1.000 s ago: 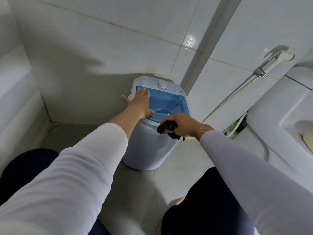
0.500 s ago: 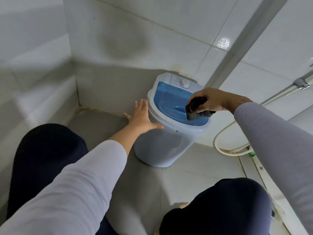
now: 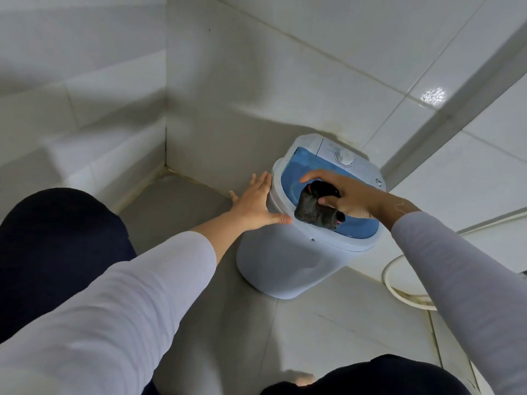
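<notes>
A small white washing machine [image 3: 288, 260] with a blue tub opening [image 3: 359, 226] and a white dial [image 3: 344, 158] stands on the tiled floor against the wall. My left hand [image 3: 253, 203] rests flat against the machine's left side, fingers straight, thumb on the rim. My right hand [image 3: 346, 196] hovers over the blue opening and grips a dark grey cloth [image 3: 315, 210], which hangs down over the near rim. Part of the cloth is hidden under my fingers.
White tiled walls meet in a corner [image 3: 166, 155] to the left of the machine. A white hose [image 3: 399, 289] loops on the floor at the right. My dark-clothed knees [image 3: 57, 252] sit at the lower left and bottom centre.
My right hand has moved further over the blue opening and the dark cloth now hangs lower, spreading over the rim. My left hand stays against the machine's side. The view has swung left.
</notes>
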Motion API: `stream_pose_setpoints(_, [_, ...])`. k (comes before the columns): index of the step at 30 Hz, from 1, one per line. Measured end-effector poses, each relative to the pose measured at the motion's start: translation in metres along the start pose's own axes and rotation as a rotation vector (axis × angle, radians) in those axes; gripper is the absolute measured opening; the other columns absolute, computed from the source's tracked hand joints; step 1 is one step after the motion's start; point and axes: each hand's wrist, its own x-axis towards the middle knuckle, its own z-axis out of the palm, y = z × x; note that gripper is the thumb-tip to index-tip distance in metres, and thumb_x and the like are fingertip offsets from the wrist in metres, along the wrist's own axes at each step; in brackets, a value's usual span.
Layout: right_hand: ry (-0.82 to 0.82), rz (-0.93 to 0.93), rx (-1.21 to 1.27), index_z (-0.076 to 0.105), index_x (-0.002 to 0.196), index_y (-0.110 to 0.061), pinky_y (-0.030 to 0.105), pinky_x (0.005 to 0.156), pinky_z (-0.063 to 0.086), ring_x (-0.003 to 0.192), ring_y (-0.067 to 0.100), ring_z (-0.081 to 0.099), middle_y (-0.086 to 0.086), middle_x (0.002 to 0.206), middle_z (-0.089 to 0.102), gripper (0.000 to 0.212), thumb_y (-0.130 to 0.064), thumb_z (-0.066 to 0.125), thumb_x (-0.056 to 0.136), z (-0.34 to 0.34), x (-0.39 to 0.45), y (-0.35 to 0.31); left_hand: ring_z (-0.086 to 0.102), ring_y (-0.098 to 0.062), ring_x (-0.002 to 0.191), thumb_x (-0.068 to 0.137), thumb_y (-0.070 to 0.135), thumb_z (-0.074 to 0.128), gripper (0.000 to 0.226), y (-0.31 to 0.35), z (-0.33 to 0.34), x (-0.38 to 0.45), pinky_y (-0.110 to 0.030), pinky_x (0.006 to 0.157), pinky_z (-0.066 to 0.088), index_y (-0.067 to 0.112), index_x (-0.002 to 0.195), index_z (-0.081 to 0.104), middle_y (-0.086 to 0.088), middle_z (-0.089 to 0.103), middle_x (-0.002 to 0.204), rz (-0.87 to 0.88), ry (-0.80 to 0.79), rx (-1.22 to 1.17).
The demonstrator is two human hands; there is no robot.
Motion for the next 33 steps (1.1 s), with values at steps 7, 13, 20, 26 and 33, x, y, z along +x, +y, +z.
stream_pose_setpoints(7, [0.055, -0.058, -0.144, 0.055, 0.122, -0.035, 0.031, 0.097, 0.038, 0.106, 0.016, 0.044, 0.004, 0.119, 0.046, 0.034, -0.016, 0.044, 0.097, 0.009, 0.009, 0.008, -0.017, -0.014, 0.148, 0.064, 0.071, 0.066, 0.126, 0.001, 0.001, -0.001, -0.07, 0.111, 0.0, 0.021, 0.153, -0.009, 0.008, -0.013, 0.161, -0.001, 0.011, 0.005])
stream_pose_setpoints(13, [0.066, -0.067, -0.165, 0.053, 0.124, -0.036, 0.024, 0.092, 0.037, 0.104, 0.012, 0.041, -0.005, 0.114, 0.038, 0.05, -0.031, 0.072, 0.078, 0.011, 0.008, 0.009, -0.017, -0.014, 0.148, 0.065, 0.071, 0.066, 0.126, 0.001, 0.002, 0.0, -0.069, 0.111, 0.0, 0.021, 0.152, -0.01, 0.008, -0.014, 0.161, -0.001, 0.008, 0.016])
stream_pose_setpoints(20, [0.147, -0.094, -0.211, 0.056, 0.122, -0.035, 0.023, 0.091, 0.035, 0.104, 0.014, 0.039, 0.003, 0.122, 0.042, 0.046, -0.029, 0.071, 0.079, 0.023, 0.017, 0.008, -0.016, -0.014, 0.148, 0.067, 0.071, 0.064, 0.124, 0.001, 0.002, -0.001, -0.069, 0.112, 0.001, 0.021, 0.152, -0.01, 0.007, -0.014, 0.161, 0.014, 0.012, 0.018])
stream_pose_setpoints(26, [0.198, -0.16, -0.377, 0.048, 0.132, -0.042, 0.044, 0.109, 0.032, 0.135, 0.022, 0.033, -0.001, 0.146, 0.037, 0.054, -0.036, 0.066, 0.082, 0.029, 0.028, 0.008, -0.016, -0.014, 0.148, 0.068, 0.07, 0.064, 0.123, 0.001, 0.002, -0.003, -0.068, 0.112, 0.0, 0.02, 0.152, -0.01, 0.006, -0.014, 0.161, 0.024, 0.012, 0.007])
stream_pose_setpoints(33, [0.168, -0.168, -0.326, 0.049, 0.134, -0.034, 0.034, 0.102, 0.037, 0.126, 0.025, 0.042, 0.002, 0.139, 0.042, 0.049, -0.029, 0.062, 0.086, 0.028, 0.045, 0.001, -0.017, -0.012, 0.148, 0.068, 0.07, 0.064, 0.122, 0.001, 0.002, -0.004, -0.067, 0.113, 0.0, 0.02, 0.152, -0.009, 0.007, -0.013, 0.161, 0.024, 0.012, -0.003])
